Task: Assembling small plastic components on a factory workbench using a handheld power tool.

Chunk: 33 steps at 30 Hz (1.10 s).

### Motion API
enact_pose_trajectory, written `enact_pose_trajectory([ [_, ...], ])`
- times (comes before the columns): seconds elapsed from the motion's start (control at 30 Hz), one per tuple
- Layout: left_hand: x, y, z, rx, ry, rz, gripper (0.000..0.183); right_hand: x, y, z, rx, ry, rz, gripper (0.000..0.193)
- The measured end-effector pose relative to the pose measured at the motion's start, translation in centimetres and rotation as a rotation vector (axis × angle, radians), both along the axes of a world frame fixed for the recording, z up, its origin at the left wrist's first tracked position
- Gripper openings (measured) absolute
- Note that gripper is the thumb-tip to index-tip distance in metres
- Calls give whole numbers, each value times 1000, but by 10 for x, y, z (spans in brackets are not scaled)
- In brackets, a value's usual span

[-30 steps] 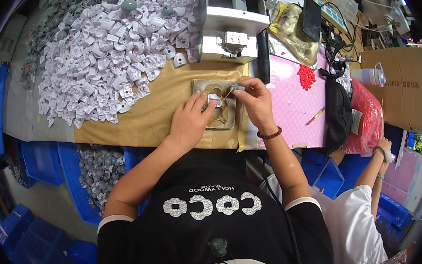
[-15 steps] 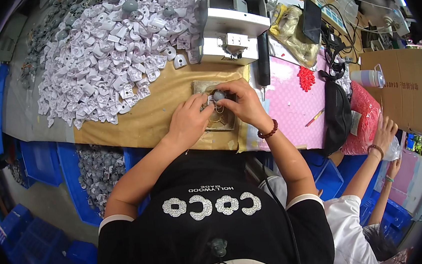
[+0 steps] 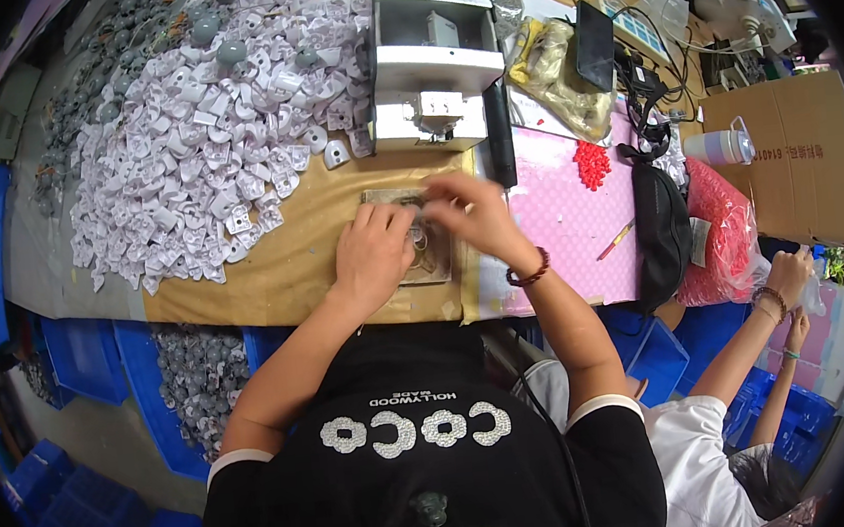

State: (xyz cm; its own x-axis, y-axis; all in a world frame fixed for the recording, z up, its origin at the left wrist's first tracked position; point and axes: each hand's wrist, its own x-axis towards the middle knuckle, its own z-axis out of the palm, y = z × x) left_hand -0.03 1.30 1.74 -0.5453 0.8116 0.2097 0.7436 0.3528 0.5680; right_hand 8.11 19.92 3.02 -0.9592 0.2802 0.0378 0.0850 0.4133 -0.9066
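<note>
My left hand [image 3: 375,253] rests over the left side of a small square plate [image 3: 435,270] on the brown-covered bench. Its fingers are bent together at the plate's middle, and what they hold is hidden. Just right of it, my right hand [image 3: 478,216] hovers over the plate's upper right, its fingers smeared by motion. Thin, wire-like loops [image 3: 421,253] show on the plate between my hands. To the left lies a large heap of white plastic housings [image 3: 192,163], with grey rounded parts [image 3: 231,51] among and behind them.
Beyond the plate stands a grey-and-white bench machine [image 3: 434,62]. To the right are small red pieces [image 3: 591,164], a pen [image 3: 614,241], a black pouch [image 3: 660,233] and a phone [image 3: 594,46]. A blue bin [image 3: 157,387] of grey parts stands below. A co-worker's hand [image 3: 792,273] works at the right.
The grey rounded part seen between my fingers is no longer visible. My right hand has shifted and blurred, while my left stays at the plate. The whole view has moved slightly.
</note>
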Motion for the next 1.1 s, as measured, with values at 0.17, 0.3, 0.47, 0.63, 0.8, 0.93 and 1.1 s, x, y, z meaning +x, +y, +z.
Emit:
enact_pose_trajectory([
  [0.17,-9,-5,2,-33,-34,-91,44,-20,102,-38,596,198,-582,36],
  [0.3,-11,-6,12,-46,-18,-141,47,-40,117,-55,423,-148,-515,62],
  [0.47,-10,-6,3,-6,8,-117,43,-38,92,-13,135,67,-627,56],
  [0.63,-5,-1,-9,30,33,-88,36,-25,43,82,-25,731,-501,71],
  [0.8,-2,3,-13,55,65,-15,32,-57,29,112,-325,680,-239,55],
  [0.93,-2,6,-8,68,65,5,29,-93,28,110,-276,619,-270,50],
  [1.1,-2,4,-9,84,89,29,30,-115,23,94,-157,434,-308,53],
])
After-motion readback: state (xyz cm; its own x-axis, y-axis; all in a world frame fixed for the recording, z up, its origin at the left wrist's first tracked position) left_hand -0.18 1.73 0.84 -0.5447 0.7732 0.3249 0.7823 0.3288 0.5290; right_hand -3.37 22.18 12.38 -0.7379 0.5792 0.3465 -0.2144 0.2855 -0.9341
